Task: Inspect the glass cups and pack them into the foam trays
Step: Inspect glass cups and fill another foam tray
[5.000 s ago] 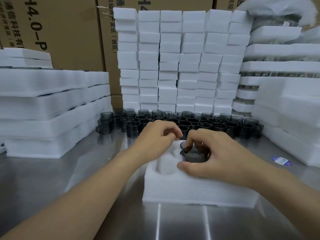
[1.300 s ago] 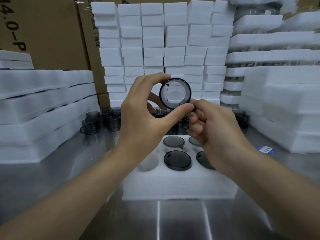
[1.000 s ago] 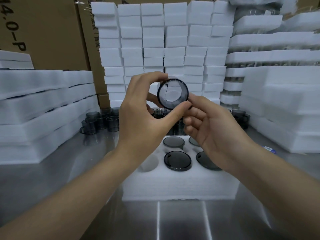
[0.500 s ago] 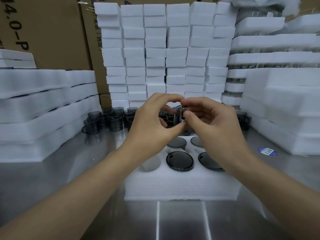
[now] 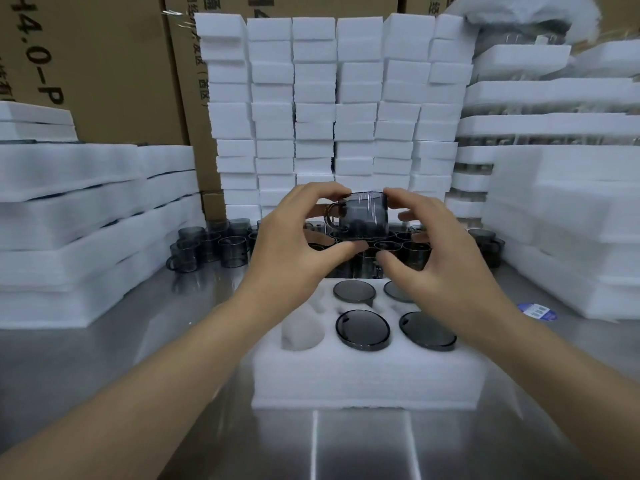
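A white foam tray with round holes sits on the shiny metal table. Four holes hold dark cups; the right arm hides part of two. Above it, the left hand and right hand pinch a small smoky grey glass cup by its ends.

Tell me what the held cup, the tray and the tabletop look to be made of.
Cup: smoky grey glass, glossy; the cups behind show through it and it carries bright streaks.
Tray: white foam, matte, with soft, fuzzy-edged pockets.
Tabletop: probably stainless steel, brushed; it gives blurred reflections.
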